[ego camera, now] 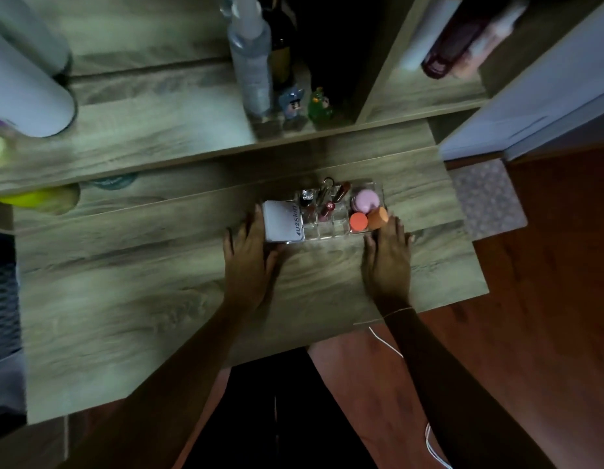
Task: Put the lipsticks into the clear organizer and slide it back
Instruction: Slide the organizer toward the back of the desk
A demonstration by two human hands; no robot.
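Observation:
The clear organizer (322,231) stands on the wooden desk, right of centre. Several lipsticks (327,201) stand in its middle slots. A white box (282,221) fills its left part; pink and orange sponges (366,209) fill its right part. My left hand (248,255) lies flat with its fingers against the organizer's left front corner. Over at the right front corner, my right hand (388,255) touches it with spread fingers. Neither hand wraps around it.
A raised wooden shelf (141,143) runs behind the organizer, carrying a clear bottle (251,69), a dark bottle (282,52) and two small figurines (305,106). White cylinders (23,86) stand at far left. The desk's right edge (476,252) drops to a red-brown floor.

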